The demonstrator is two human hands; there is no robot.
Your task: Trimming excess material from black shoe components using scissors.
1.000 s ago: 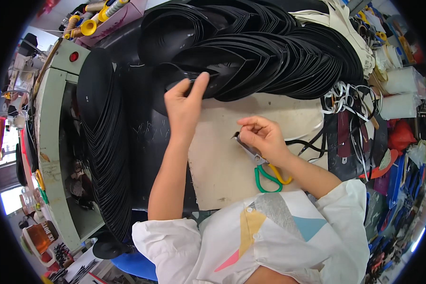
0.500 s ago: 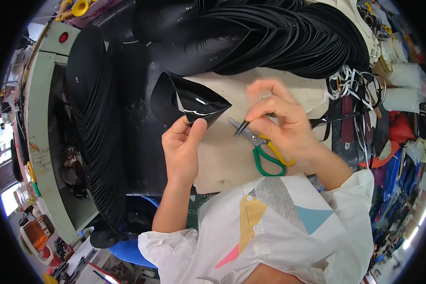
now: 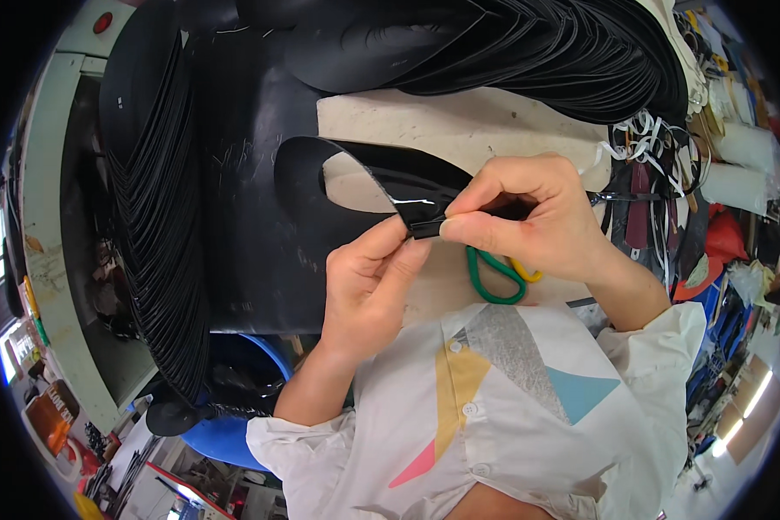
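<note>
Pinches a curled glossy black sheet (image 3: 407,184), stretched crosswise beyond, by its near edge in left hand (image 3: 366,284); a short black strip (image 3: 426,230) there in right hand (image 3: 535,221).

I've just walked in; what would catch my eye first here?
Probably the fanned stack of thin black sheets sweeping across the upper right, with another tall black stack down the left. At centre, the left hand and right hand pinch the lower edge of a curled, glossy black sheet. Scissors with green and yellow handles peek out below.
</note>
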